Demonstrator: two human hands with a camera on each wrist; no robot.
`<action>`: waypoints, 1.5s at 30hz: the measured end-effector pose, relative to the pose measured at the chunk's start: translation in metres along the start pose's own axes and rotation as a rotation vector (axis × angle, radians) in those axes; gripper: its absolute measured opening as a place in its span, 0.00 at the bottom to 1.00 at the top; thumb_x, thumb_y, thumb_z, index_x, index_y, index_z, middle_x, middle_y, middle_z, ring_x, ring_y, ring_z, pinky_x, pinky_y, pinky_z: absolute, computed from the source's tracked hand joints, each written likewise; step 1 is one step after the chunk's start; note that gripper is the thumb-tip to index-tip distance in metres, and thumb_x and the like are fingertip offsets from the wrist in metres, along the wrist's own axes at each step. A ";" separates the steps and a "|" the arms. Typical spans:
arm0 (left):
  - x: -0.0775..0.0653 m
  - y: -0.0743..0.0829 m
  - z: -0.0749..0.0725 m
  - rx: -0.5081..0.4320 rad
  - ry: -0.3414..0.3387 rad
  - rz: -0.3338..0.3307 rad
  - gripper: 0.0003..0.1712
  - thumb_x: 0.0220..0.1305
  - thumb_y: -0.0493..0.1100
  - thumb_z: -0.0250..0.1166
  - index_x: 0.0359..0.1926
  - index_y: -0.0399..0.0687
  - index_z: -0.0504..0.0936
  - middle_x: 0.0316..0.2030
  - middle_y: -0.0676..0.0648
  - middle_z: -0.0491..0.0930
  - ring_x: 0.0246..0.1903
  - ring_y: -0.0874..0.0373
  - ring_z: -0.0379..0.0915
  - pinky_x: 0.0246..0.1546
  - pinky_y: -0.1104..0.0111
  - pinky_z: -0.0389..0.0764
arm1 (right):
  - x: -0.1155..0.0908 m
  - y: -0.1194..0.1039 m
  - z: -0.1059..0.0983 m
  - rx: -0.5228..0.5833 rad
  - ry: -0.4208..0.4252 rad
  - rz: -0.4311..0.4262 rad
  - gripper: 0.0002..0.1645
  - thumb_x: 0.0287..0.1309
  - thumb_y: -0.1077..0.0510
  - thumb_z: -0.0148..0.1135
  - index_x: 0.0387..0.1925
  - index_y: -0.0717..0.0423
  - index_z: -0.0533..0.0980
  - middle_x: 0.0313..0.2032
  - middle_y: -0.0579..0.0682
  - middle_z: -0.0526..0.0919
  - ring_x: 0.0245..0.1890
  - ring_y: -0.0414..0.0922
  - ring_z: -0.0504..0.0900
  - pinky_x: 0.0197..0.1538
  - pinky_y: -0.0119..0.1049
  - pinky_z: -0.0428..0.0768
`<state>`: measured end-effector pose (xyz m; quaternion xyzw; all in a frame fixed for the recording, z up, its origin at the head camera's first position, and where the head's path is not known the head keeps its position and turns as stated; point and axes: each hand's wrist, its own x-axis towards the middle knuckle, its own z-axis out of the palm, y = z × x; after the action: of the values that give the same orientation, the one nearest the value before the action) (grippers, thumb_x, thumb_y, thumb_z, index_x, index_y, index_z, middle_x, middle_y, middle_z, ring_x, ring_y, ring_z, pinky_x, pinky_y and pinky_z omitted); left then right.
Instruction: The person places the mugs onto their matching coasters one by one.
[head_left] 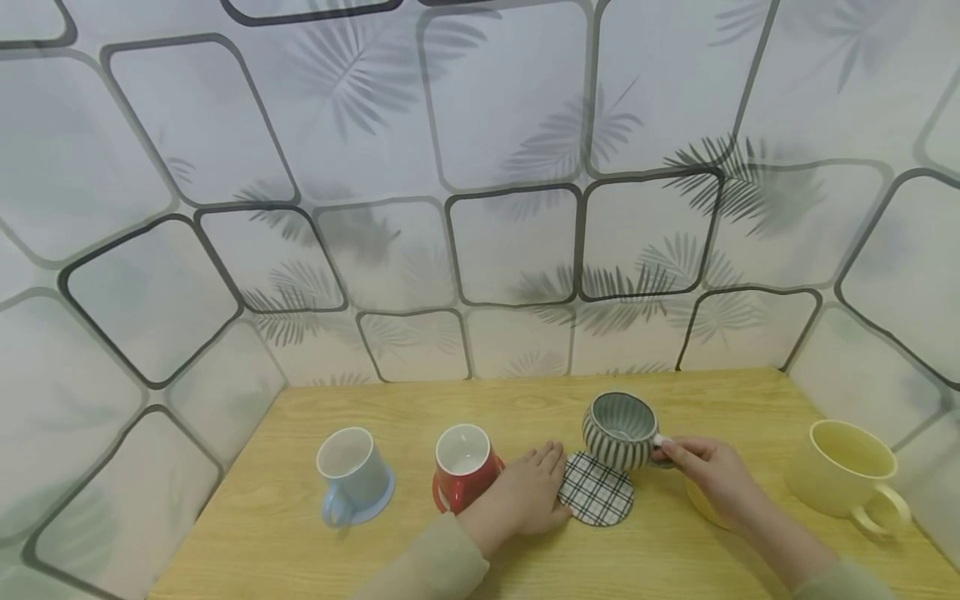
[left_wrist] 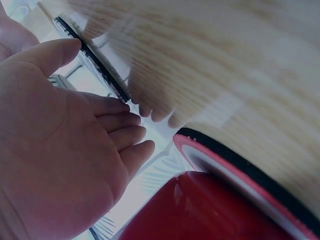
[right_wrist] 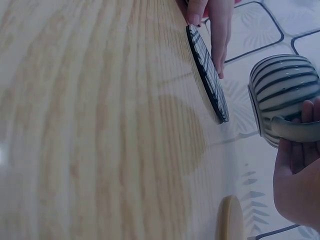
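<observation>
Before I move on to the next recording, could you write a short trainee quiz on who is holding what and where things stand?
1. Multiple choice: by which part does the right hand hold the striped cup?
A) the rim
B) the handle
C) the base

2. True or false: the striped cup is raised clear of the plaid coaster.

3. Short answer: in the head view, which mug stands between the blue mug and the left hand?

Key:
1. B, the handle.
2. True; the right wrist view shows a gap between them.
3. The red mug.
</observation>
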<state>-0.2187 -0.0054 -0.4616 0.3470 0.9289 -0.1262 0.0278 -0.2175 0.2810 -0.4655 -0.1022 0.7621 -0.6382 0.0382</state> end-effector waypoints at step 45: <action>0.001 -0.001 0.004 -0.035 -0.017 -0.013 0.44 0.64 0.67 0.47 0.72 0.46 0.55 0.72 0.47 0.53 0.72 0.55 0.47 0.70 0.66 0.56 | -0.039 0.002 0.046 0.200 0.040 0.248 0.17 0.65 0.54 0.55 0.40 0.64 0.82 0.42 0.43 0.84 0.46 0.33 0.78 0.51 0.26 0.77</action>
<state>-0.2200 -0.0063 -0.4651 0.3393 0.9330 -0.1129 0.0407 -0.1710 0.2451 -0.4782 0.0098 0.7020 -0.7033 0.1117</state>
